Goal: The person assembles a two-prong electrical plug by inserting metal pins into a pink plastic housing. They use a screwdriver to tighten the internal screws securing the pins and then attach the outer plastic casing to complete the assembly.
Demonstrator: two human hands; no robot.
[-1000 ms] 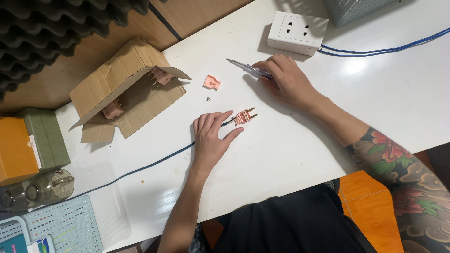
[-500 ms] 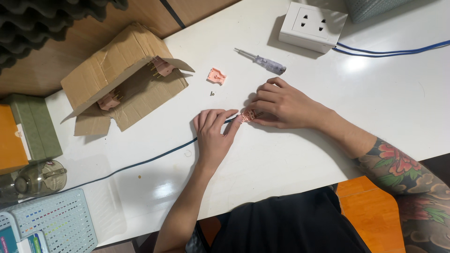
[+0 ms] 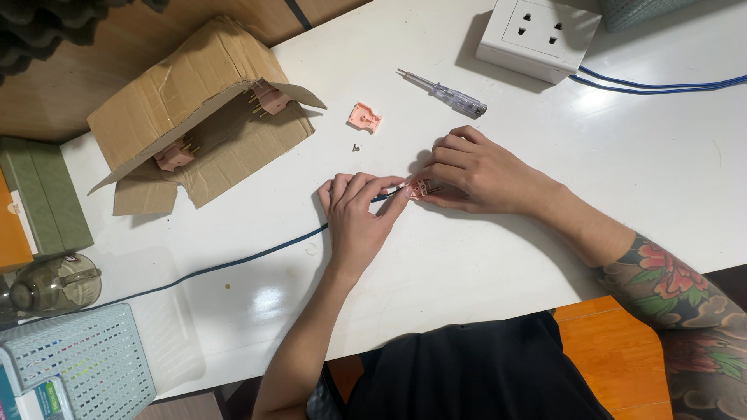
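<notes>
Both hands meet on the pink plug (image 3: 421, 188); the right hand (image 3: 475, 171) pinches it, the left hand (image 3: 354, 210) pinches its dark cord (image 3: 233, 264) trailing left across the counter (image 3: 467, 295).

Surface: white table (image 3: 498, 257), glossy.
Back left: torn cardboard box (image 3: 194, 109).
Centre: small pink cover (image 3: 364, 117), tiny screw (image 3: 355, 147) just beside it.
Back right: clear-handled screwdriver (image 3: 447, 92), white socket block (image 3: 538, 36).
Across: dark blue cable (image 3: 233, 263).
Near left: pale mesh basket (image 3: 82, 362).

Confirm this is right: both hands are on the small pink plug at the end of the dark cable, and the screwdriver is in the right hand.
Not quite. The head view shows the screwdriver lying on the table, beyond the right hand. Both hands, the left hand too, are on the pink plug.
</notes>
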